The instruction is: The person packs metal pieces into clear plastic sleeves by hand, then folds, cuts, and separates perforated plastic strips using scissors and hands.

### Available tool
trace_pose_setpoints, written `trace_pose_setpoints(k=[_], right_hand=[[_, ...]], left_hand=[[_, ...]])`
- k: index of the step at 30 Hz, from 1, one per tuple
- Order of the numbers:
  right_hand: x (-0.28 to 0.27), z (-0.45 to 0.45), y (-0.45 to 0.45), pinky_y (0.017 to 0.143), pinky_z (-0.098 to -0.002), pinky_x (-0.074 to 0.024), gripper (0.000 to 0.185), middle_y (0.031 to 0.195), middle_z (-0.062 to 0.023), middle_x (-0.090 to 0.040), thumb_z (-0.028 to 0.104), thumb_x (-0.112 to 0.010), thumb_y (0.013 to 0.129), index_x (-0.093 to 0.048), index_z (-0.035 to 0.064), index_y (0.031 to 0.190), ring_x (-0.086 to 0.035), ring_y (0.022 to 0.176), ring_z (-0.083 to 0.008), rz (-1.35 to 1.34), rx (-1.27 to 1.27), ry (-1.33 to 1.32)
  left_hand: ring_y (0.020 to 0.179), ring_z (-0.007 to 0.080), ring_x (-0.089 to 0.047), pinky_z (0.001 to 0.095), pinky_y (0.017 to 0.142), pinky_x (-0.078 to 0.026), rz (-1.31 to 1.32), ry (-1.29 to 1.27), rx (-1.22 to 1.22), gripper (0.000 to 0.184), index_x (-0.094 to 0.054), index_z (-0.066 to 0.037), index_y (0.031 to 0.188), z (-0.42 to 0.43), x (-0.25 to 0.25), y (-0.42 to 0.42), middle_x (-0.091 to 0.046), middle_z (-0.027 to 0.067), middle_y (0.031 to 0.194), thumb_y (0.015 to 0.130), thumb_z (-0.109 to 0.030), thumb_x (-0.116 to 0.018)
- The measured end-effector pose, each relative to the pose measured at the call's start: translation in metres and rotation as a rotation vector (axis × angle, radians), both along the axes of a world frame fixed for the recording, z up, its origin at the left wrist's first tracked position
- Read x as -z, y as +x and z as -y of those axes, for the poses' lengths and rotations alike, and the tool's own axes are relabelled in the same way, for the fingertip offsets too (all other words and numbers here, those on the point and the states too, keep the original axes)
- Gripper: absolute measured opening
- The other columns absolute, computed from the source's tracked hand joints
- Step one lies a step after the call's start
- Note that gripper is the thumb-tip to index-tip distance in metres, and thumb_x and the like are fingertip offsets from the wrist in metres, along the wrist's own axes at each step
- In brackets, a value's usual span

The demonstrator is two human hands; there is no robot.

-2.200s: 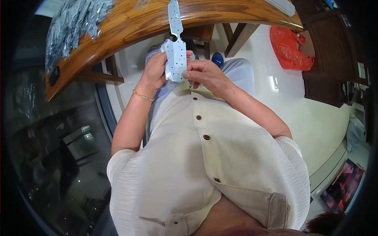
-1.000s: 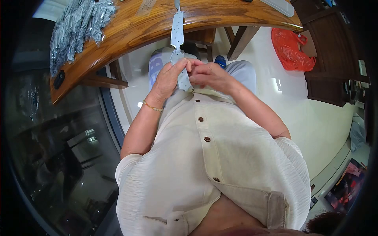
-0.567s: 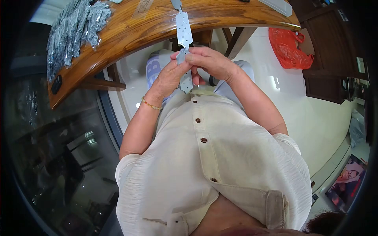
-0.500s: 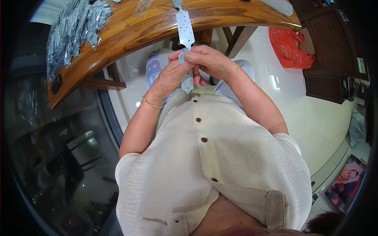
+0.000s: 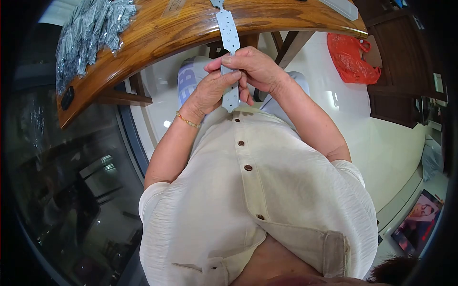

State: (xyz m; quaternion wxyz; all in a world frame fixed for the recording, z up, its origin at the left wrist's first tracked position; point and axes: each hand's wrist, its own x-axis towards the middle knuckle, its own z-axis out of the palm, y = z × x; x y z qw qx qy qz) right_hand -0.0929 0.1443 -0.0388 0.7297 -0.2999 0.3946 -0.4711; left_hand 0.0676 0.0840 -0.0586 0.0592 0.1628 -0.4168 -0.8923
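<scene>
A long pale blue strip (image 5: 228, 32) with small dark marks and notched narrow parts runs from the wooden table down to my lap. My left hand (image 5: 213, 89) grips its lower part, thumb on top. My right hand (image 5: 250, 67) pinches the strip just above, with the thumb over the front and some fingers behind it. Both hands touch near the middle of the strip. Its lower end (image 5: 230, 101) hangs below my fingers by my shirt. The upper end lies over the table and leaves the view.
On the wooden table (image 5: 167, 35) lies a heap of plastic-wrapped grey pieces (image 5: 93, 35) at the left, with a small black object (image 5: 67, 97) at the corner. A clear plastic lid or tray (image 5: 341, 8) is at the back right. A red bag (image 5: 350, 59) sits on the floor.
Both hands have come together on the strip, and my right hand has moved up over it. The strip, earlier bunched in my left hand, now stretches up onto the table and has shifted slightly right.
</scene>
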Motion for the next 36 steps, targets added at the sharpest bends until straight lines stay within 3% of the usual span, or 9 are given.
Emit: trace_pose_setpoints(k=[4,8,11,20,27,29,30,32,36], right_hand=[[0.005,0.004,-0.005,0.074,-0.0375,-0.0568,0.045,0.116,-0.0255,-0.064,0.032,-0.058,0.094,-0.065,-0.0101,0.110,-0.071,0.072,-0.0256,-0.032,-0.021,-0.057],[0.000,0.002,0.000,0.101,-0.0453,-0.0461,0.050,0.125,-0.0295,-0.058,0.036,-0.059,0.093,-0.063,-0.0090,0.115,-0.062,0.111,-0.0329,0.264,-0.004,-0.242],[0.009,0.008,-0.006,0.100,-0.0464,-0.0465,0.049,0.127,-0.0310,-0.054,0.039,-0.059,0.093,-0.064,-0.0059,0.111,-0.053,0.122,-0.0380,0.311,-0.058,-0.301],[0.012,0.011,-0.004,0.098,-0.0458,-0.0476,0.036,0.118,-0.0287,-0.060,0.037,-0.058,0.095,-0.061,0.0039,0.081,-0.059,0.112,-0.0361,0.248,0.002,-0.280],[0.010,0.004,-0.016,0.091,-0.0382,-0.0513,0.042,0.115,-0.0159,-0.064,0.033,-0.058,0.096,-0.058,-0.0017,0.120,-0.063,0.099,-0.0205,0.006,0.297,-0.169],[0.014,-0.011,-0.019,0.088,-0.0332,-0.0508,0.035,0.106,-0.0104,-0.065,0.030,-0.056,0.097,-0.059,0.0005,0.115,-0.062,0.093,-0.0170,-0.110,0.554,-0.116],[0.016,-0.014,-0.020,0.087,-0.0313,-0.0506,0.033,0.103,-0.0084,-0.065,0.031,-0.056,0.097,-0.060,0.0015,0.112,-0.062,0.091,-0.0155,-0.200,0.653,-0.101],[0.018,-0.025,-0.017,0.085,-0.0303,-0.0501,0.031,0.100,-0.0061,-0.064,0.031,-0.056,0.098,-0.060,0.0030,0.109,-0.061,0.091,-0.0140,-0.274,0.630,-0.098],[0.006,-0.034,0.014,0.082,-0.0284,-0.0478,0.035,0.096,-0.0013,-0.062,0.036,-0.057,0.096,-0.060,0.0056,0.114,-0.059,0.087,-0.0106,-0.369,0.340,-0.071]], left_hand=[[0.063,0.0307,-0.065,0.0466,0.081,-0.055,-0.073,0.003,-0.001,0.027,-0.058,-0.005,0.082,-0.001,-0.006,-0.002,-0.056,0.0084,0.059,0.097,-0.028,-0.053],[0.059,0.0293,-0.064,0.0499,0.083,-0.054,-0.157,0.070,0.075,0.029,-0.056,-0.007,0.077,-0.006,-0.016,-0.004,-0.052,0.0056,0.056,0.096,-0.029,-0.053],[0.060,0.0288,-0.065,0.0512,0.084,-0.054,-0.200,0.090,0.108,0.032,-0.054,-0.009,0.078,-0.010,-0.015,-0.006,-0.050,0.0041,0.056,0.097,-0.034,-0.054],[0.063,0.0297,-0.065,0.0520,0.086,-0.053,-0.226,0.122,0.109,0.037,-0.054,-0.009,0.080,-0.011,-0.012,-0.007,-0.050,0.0049,0.059,0.099,-0.041,-0.050],[0.100,0.0249,-0.062,0.0403,0.091,-0.050,0.002,-0.071,-0.056,0.034,-0.057,-0.006,0.084,0.003,-0.006,-0.009,-0.062,0.0119,0.096,0.101,-0.033,-0.046],[0.113,0.0186,-0.056,0.0355,0.090,-0.048,0.104,-0.227,-0.188,0.032,-0.059,-0.006,0.086,0.007,-0.010,-0.006,-0.060,0.0119,0.120,0.102,-0.030,-0.045],[0.102,0.0149,-0.056,0.0319,0.083,-0.047,0.094,-0.234,-0.250,0.034,-0.060,-0.005,0.085,0.006,-0.013,-0.007,-0.062,0.0104,0.116,0.101,-0.031,-0.047],[0.080,0.0075,-0.055,0.0247,0.069,-0.045,0.073,-0.250,-0.369,0.036,-0.062,-0.005,0.083,0.003,-0.016,-0.010,-0.066,0.0075,0.106,0.100,-0.033,-0.049],[0.110,0.0190,-0.056,0.0348,0.090,-0.050,0.088,-0.212,-0.258,0.035,-0.059,-0.006,0.092,0.001,-0.019,-0.020,-0.055,0.0142,0.132,0.102,-0.037,-0.046]])
